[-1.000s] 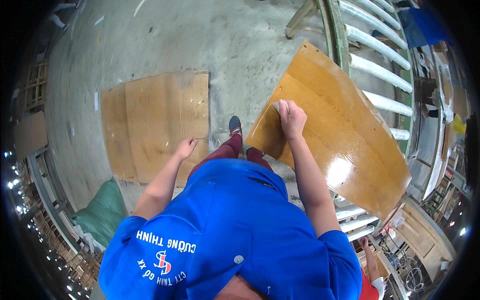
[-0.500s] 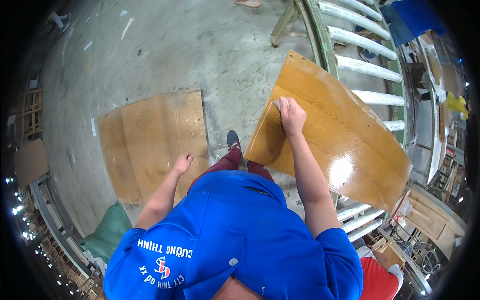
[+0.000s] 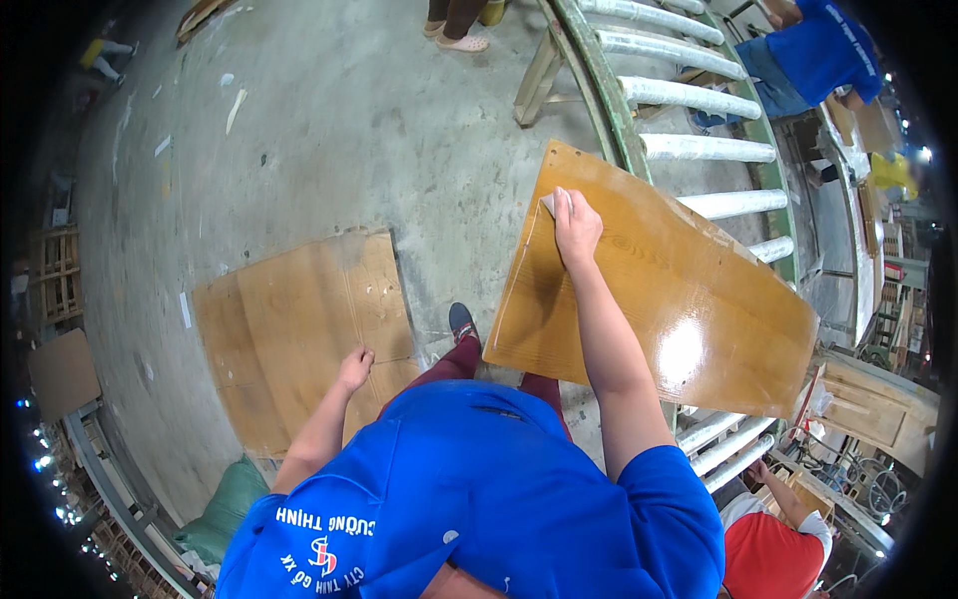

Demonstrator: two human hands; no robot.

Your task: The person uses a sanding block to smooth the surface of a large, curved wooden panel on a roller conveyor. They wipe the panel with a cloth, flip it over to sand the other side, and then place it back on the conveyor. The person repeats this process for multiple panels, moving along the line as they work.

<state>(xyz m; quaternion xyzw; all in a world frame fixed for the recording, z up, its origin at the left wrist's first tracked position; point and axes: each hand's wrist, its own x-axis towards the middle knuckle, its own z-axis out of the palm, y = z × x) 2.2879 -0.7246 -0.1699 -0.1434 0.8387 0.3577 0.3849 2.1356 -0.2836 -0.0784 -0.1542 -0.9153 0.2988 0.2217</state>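
A large varnished wooden panel, glossy and brown, lies tilted across the roller conveyor on my right. My right hand is closed on a small pale folded sheet, cloth or abrasive paper, I cannot tell which. It presses the sheet to the panel near the left edge, close to the far corner with small holes. A thin pale line runs along that edge. My left hand hangs with curled fingers above a flat cardboard sheet on the floor, and nothing shows in it.
The conveyor's pale rollers sit in a green frame with a leg on the concrete floor. A person in blue is beyond it; another in red is at lower right. A green sack lies at lower left.
My right hand has slid the pale sheet along the panel's left edge toward the far corner, and the pale line is longer. My left hand stays curled. The whole view has shifted.
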